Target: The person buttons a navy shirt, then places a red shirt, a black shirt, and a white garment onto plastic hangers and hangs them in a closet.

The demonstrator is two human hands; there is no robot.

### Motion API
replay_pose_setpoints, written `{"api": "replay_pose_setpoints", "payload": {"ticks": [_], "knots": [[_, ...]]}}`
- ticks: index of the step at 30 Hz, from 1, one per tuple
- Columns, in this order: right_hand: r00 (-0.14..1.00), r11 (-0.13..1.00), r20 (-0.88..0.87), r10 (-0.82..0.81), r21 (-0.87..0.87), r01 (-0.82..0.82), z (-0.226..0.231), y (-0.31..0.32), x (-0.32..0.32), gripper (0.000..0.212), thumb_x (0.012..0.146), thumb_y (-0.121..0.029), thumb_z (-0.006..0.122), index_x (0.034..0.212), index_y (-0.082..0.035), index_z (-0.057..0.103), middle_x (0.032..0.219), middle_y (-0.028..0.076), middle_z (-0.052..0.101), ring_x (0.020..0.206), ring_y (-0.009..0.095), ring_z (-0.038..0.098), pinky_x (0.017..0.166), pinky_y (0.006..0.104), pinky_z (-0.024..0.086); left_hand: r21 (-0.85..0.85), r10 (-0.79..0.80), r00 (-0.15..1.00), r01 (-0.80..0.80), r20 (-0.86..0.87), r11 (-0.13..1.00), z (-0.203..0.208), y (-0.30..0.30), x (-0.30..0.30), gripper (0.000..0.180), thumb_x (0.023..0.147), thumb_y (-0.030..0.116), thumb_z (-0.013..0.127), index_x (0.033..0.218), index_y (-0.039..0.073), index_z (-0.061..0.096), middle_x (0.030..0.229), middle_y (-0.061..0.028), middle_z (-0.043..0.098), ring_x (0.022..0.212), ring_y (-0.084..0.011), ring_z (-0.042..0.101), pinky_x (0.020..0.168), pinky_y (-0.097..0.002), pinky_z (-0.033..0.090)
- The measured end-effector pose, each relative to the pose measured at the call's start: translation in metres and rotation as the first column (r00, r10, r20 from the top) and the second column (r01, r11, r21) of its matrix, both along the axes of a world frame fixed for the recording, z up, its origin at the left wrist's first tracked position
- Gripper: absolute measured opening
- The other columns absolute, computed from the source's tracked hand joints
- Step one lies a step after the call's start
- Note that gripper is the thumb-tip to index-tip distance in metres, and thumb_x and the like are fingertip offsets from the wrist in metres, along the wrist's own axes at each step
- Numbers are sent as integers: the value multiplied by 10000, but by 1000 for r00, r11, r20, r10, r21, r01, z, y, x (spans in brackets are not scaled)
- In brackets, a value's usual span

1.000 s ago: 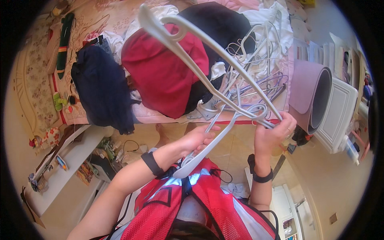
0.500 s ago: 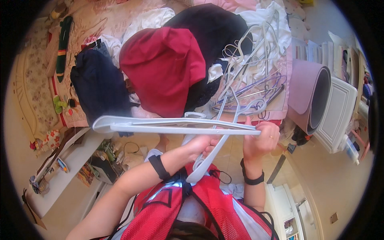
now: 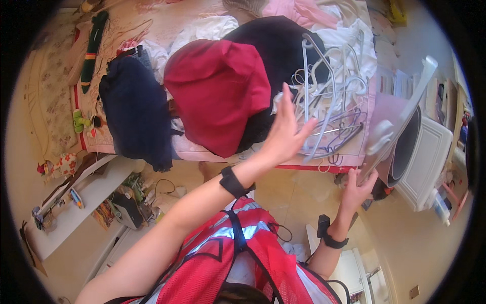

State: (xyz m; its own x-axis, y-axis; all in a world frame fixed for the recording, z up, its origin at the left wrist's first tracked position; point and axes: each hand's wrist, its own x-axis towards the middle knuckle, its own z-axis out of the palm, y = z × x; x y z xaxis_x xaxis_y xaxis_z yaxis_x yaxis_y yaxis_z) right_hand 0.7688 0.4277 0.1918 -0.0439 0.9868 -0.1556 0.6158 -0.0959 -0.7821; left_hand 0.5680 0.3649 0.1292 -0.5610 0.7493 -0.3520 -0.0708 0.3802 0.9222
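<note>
"Fingers of the left hand (image 3: 282, 142): how set?"

"Spread wide, gripping nothing. Hovers just off centre, towards 2 o'clock, close beside a jumble of hangers (image 3: 306, 71). Impossible to tell whether touching."

"And on the right hand (image 3: 359, 188)?"

"Out at 4 o'clock. Holds a white plastic clothes hanger (image 3: 416, 95) by its lower end between thumb and fingers, slanting up from there towards 2 o'clock, in front of a rolled lilac mat (image 3: 390, 109)."

"On the pink bedspread (image 3: 124, 33)?"

"At 11 o'clock, a crumpled crimson garment (image 3: 212, 86), partly over a black garment (image 3: 283, 45) between 12 and 1. At 10 o'clock, a bunched navy garment (image 3: 134, 109)."

"At the wrists and below?"

"Black straps (image 3: 234, 183) round both; at 6 o'clock, a red mesh vest (image 3: 273, 248) with silvery strips."
</note>
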Motion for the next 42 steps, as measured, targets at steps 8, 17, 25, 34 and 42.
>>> {"api": "replay_pose_setpoints", "payload": {"ticks": [8,17,25,34,42], "knots": [[976,967,-164,144,-187,-174,-25,-17,4,274,829,1,500,1102,18,506,928,77,587,758,101,538,647,218,433,-332,-210,723,-28,-658,943,-60,-73,-108,742,806,269,656,1362,-38,273,1405,-264,227,1256,-422,309,1032,-468,303],[926,854,-191,326,-362,-375,-34,-50,-30,303,800,-13,502,1104,-9,507,807,40,626,678,101,531,628,245,430,-583,-490,604,52,-629,811,-133,-91,-110,311,763,191,672,979,30,517,906,-151,560,892,-355,557,730,-439,467],[873,802,-216,438,-345,-488,-62,-56,-40,537,769,23,434,1304,14,390,872,84,616,588,67,474,513,203,395,-89,-46,963,23,-264,996,-20,-194,-65,179,881,134,558,960,-25,576,793,-190,611,735,-390,588,632,-373,459],[853,693,-473,221,-540,-478,-77,-117,-134,260,861,-141,646,1042,3,526,745,18,595,540,45,486,474,184,380,283,-340,933,359,-114,889,95,-252,-23,213,808,133,667,989,27,630,1092,-186,584,1068,-387,526,938,-473,374],[808,477,-565,167,-671,-568,-62,-168,-149,382,841,-276,666,1079,-3,547,968,38,616,853,127,569,765,285,461,508,-436,900,370,12,778,126,-255,-34,245,852,127,615,1040,-27,581,1178,-229,475,1152,-462,388,985,-497,311]]}}
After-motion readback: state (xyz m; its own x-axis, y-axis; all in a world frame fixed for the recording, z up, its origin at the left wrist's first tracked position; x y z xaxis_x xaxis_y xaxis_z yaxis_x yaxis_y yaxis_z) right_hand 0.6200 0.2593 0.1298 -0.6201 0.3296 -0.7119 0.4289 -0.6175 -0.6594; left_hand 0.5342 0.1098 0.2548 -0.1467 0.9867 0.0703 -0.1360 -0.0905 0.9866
